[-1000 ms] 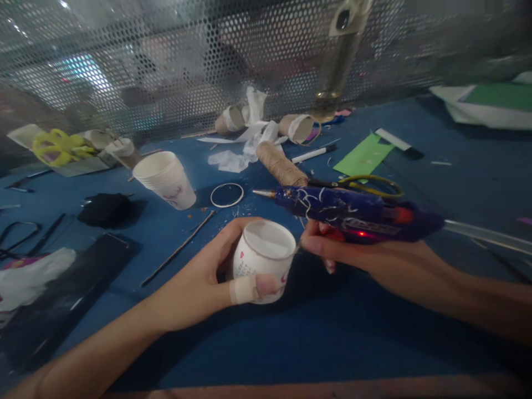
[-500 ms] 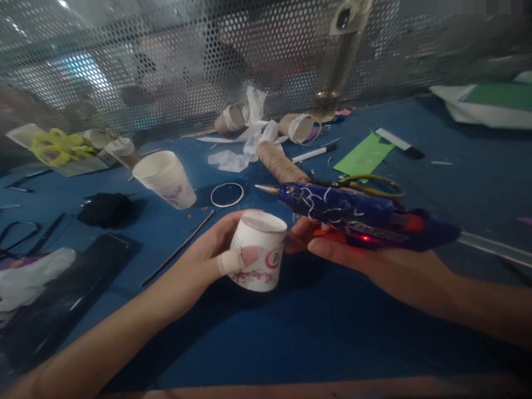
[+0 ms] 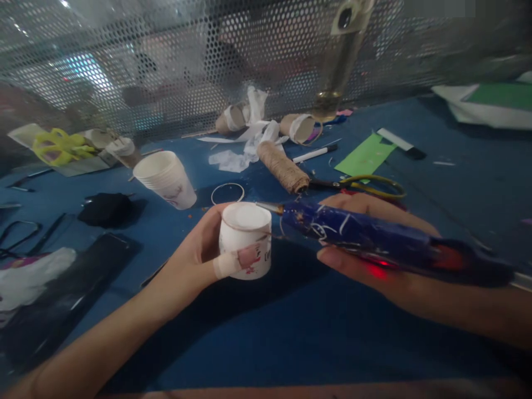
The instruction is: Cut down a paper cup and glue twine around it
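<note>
My left hand (image 3: 199,249) is wrapped round a white paper cup (image 3: 260,257) with a printed pattern, its thumb bandaged and pressed against the side. One round end of the cup faces up; which end I cannot tell. In my right hand (image 3: 353,271) is a dark blue glue gun (image 3: 374,233), lying nearly level with a red light glowing underneath. The gun's metal nozzle (image 3: 270,207) is at the cup's upper right edge. Whether it touches the cup is not clear. A glue stick (image 3: 521,281) pokes out of the gun's rear.
Behind the hands lie a twine roll (image 3: 282,166), yellow-handled scissors (image 3: 374,185), a thin ring (image 3: 228,193) and green paper (image 3: 363,155). Stacked paper cups (image 3: 166,180) stand at left, near a black pouch (image 3: 106,209). A perforated metal screen (image 3: 187,66) rises along the back.
The glue gun has come down and towards me, and its nozzle is now at the cup's edge. My left hand has shifted the cup slightly left and up, turning it a little.
</note>
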The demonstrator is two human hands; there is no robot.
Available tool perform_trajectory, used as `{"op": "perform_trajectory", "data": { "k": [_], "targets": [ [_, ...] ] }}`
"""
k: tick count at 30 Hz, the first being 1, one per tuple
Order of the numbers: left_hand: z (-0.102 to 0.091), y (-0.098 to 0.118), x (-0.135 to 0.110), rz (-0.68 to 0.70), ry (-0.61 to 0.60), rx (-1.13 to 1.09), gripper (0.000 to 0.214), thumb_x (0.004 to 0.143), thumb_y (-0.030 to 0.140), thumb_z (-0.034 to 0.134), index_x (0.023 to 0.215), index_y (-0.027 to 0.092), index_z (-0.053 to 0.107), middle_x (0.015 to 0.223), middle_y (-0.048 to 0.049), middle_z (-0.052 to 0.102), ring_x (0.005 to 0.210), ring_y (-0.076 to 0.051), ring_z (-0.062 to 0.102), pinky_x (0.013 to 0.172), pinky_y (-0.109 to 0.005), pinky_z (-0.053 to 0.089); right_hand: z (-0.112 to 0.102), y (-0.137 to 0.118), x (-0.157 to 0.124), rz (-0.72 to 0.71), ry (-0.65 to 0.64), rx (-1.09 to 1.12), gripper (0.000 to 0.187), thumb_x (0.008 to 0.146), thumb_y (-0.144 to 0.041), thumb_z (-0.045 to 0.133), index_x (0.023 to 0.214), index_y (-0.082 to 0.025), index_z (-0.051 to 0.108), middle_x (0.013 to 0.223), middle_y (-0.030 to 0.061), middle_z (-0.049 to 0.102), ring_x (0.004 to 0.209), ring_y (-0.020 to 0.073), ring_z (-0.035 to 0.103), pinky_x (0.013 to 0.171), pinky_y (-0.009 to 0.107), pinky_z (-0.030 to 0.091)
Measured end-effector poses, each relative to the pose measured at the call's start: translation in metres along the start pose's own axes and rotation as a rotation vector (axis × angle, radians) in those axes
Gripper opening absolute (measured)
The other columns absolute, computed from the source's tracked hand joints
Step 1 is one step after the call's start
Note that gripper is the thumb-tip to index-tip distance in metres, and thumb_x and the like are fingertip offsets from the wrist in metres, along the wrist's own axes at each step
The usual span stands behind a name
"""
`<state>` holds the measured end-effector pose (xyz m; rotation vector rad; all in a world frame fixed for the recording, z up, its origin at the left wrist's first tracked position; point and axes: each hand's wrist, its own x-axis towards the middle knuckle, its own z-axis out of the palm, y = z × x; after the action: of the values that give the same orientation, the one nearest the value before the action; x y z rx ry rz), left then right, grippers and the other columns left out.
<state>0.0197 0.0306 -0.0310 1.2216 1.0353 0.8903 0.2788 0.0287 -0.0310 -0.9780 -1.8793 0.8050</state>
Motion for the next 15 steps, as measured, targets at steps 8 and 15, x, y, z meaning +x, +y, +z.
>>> {"op": "perform_trajectory", "data": {
  "k": [8,15],
  "targets": [
    [-0.013,-0.002,-0.006,0.137,-0.082,-0.014,0.046,0.085,0.028,0.084,0.127,0.037,0.067,0.123,0.0044,0.073,0.120,-0.025,0.066,0.099,-0.033,0.056,0.003,0.007,-0.015,0.065,0.079,-0.082,0.034,0.079,-0.058,0.081,0.083,-0.031,0.061,0.079,0.0042,0.064,0.081,0.0274,0.066,0.068,0.040,0.054],
    [-0.018,-0.004,-0.006,0.159,-0.066,-0.005,0.044,0.084,0.032,0.086,0.124,0.035,0.069,0.122,0.0022,0.072,0.115,-0.025,0.066,0.097,-0.034,0.059,0.004,0.005,-0.013,0.085,0.036,-0.202,0.029,0.081,-0.053,0.076,0.074,-0.032,0.056,0.071,0.0034,0.058,0.071,0.0265,0.061,0.062,0.040,0.050]
  ]
}}
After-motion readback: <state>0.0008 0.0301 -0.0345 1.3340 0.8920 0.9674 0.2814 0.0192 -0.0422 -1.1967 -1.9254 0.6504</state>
